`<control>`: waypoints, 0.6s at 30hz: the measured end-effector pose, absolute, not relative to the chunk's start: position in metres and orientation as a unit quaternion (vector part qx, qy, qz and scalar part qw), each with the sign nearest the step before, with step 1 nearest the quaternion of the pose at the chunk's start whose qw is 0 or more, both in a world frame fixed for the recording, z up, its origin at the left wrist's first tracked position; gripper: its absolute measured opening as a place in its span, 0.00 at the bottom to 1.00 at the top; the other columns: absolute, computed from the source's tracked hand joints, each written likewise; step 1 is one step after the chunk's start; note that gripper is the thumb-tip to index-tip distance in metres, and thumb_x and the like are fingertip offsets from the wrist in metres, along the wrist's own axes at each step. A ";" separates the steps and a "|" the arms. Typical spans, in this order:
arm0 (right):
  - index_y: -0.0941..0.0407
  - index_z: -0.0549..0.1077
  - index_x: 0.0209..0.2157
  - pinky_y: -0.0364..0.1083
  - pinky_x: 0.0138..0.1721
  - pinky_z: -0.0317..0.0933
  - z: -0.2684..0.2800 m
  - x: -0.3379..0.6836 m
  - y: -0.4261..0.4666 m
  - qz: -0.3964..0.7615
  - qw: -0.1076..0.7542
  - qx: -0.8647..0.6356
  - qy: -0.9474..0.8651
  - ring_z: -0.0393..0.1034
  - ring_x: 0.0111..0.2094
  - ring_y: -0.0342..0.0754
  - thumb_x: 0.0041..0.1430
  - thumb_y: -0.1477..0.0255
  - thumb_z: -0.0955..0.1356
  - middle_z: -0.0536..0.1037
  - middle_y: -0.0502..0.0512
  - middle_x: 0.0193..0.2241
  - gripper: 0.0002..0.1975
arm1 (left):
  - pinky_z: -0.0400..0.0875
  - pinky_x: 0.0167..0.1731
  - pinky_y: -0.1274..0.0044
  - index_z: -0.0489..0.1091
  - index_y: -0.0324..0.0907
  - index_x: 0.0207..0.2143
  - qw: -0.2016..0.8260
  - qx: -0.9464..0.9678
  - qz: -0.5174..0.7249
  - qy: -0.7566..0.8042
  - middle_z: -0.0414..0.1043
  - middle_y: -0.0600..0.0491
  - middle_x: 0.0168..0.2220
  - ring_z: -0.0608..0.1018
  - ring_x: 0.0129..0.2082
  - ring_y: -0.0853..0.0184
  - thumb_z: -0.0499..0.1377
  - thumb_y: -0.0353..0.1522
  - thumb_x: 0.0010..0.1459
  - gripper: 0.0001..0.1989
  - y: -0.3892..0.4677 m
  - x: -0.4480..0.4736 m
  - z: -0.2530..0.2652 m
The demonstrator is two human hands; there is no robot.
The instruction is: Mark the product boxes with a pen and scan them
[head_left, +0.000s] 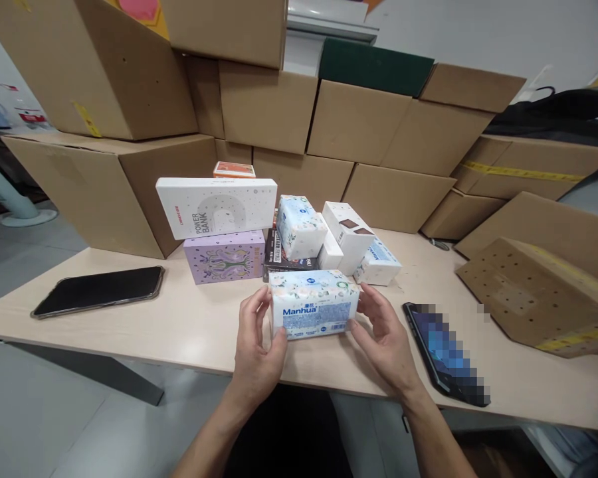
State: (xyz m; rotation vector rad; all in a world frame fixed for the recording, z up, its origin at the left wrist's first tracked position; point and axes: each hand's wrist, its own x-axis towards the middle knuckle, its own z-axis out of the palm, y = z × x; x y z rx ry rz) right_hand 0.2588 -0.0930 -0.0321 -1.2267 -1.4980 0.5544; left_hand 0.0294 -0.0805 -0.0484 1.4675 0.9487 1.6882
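A blue-and-white pack of tissues [313, 302] marked "Manhua" is near the table's front edge, its long printed side facing me. My left hand [258, 342] grips its left end, thumb on the front and fingers round the side. At the right end, my right hand [385, 338] holds it the same way. Just behind are another tissue pack [301, 226] on top of a dark box [292, 264], a white box with brown squares [347, 232] and a third tissue pack [379, 262]. A white power bank box [216, 207] rests on a purple patterned box [224, 257].
A dark phone [99, 291] lies on the table [199, 318] at left, and another phone [443, 352] lies right of my right hand. Cardboard boxes [269, 103] are stacked along the back. A spotted carton [543, 295] stands on the right. An orange-topped box [234, 169] shows behind the power bank box.
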 end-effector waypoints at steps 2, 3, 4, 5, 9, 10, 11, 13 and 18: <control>0.47 0.62 0.63 0.62 0.60 0.62 -0.033 0.259 -0.092 0.235 0.533 -0.520 -0.625 0.69 0.56 0.55 0.61 0.67 0.70 0.72 0.60 0.58 0.30 | 0.60 0.65 0.60 0.58 0.51 0.64 0.308 0.597 0.638 0.376 0.60 0.47 0.58 0.67 0.61 0.57 0.58 0.24 0.56 0.35 -0.081 0.028 -0.048; 0.48 0.63 0.62 0.61 0.59 0.63 -0.033 0.259 -0.092 0.236 0.533 -0.523 -0.622 0.70 0.56 0.55 0.61 0.67 0.69 0.73 0.60 0.57 0.28 | 0.60 0.64 0.60 0.59 0.51 0.64 0.291 0.612 0.627 0.384 0.60 0.47 0.57 0.66 0.61 0.57 0.58 0.23 0.54 0.35 -0.081 0.027 -0.048; 0.48 0.64 0.61 0.60 0.58 0.64 -0.033 0.258 -0.091 0.236 0.534 -0.528 -0.617 0.70 0.55 0.54 0.61 0.67 0.68 0.74 0.60 0.56 0.27 | 0.61 0.64 0.60 0.60 0.51 0.64 0.278 0.624 0.616 0.391 0.60 0.47 0.56 0.66 0.60 0.57 0.57 0.22 0.53 0.36 -0.082 0.026 -0.046; 0.49 0.66 0.60 0.59 0.57 0.65 -0.032 0.258 -0.091 0.229 0.537 -0.536 -0.609 0.71 0.53 0.54 0.62 0.66 0.67 0.75 0.59 0.54 0.24 | 0.61 0.63 0.60 0.61 0.51 0.63 0.271 0.633 0.606 0.398 0.59 0.47 0.55 0.66 0.60 0.57 0.57 0.21 0.52 0.36 -0.082 0.026 -0.045; 0.53 0.73 0.50 0.55 0.48 0.67 -0.027 0.265 -0.088 0.054 0.540 -0.635 -0.550 0.72 0.43 0.54 0.63 0.63 0.65 0.75 0.60 0.43 0.17 | 0.60 0.63 0.58 0.62 0.51 0.61 0.257 0.642 0.592 0.413 0.55 0.46 0.57 0.61 0.64 0.54 0.56 0.21 0.52 0.34 -0.085 0.025 -0.041; 0.55 0.74 0.48 0.55 0.46 0.67 -0.025 0.268 -0.088 -0.001 0.516 -0.673 -0.531 0.71 0.42 0.54 0.62 0.61 0.64 0.74 0.61 0.42 0.17 | 0.60 0.63 0.57 0.62 0.51 0.60 0.246 0.647 0.590 0.415 0.54 0.46 0.58 0.60 0.65 0.53 0.56 0.21 0.52 0.33 -0.085 0.025 -0.040; 0.55 0.75 0.48 0.55 0.45 0.66 -0.023 0.271 -0.088 -0.038 0.478 -0.712 -0.513 0.70 0.41 0.55 0.62 0.59 0.64 0.73 0.61 0.41 0.19 | 0.59 0.63 0.57 0.62 0.50 0.60 0.231 0.655 0.586 0.418 0.54 0.45 0.58 0.59 0.65 0.53 0.56 0.21 0.52 0.33 -0.085 0.025 -0.039; 0.56 0.73 0.53 0.56 0.45 0.64 -0.019 0.277 -0.088 -0.044 0.376 -0.783 -0.494 0.70 0.42 0.58 0.63 0.54 0.61 0.71 0.63 0.42 0.26 | 0.59 0.63 0.55 0.62 0.49 0.59 0.195 0.676 0.571 0.423 0.52 0.44 0.59 0.59 0.66 0.51 0.56 0.22 0.53 0.31 -0.086 0.025 -0.037; 0.57 0.61 0.66 0.54 0.46 0.60 -0.015 0.279 -0.088 0.054 0.161 -0.828 -0.534 0.70 0.48 0.61 0.67 0.58 0.56 0.72 0.68 0.48 0.31 | 0.58 0.63 0.52 0.63 0.48 0.58 0.118 0.717 0.535 0.431 0.49 0.43 0.62 0.56 0.67 0.50 0.58 0.24 0.56 0.27 -0.087 0.029 -0.034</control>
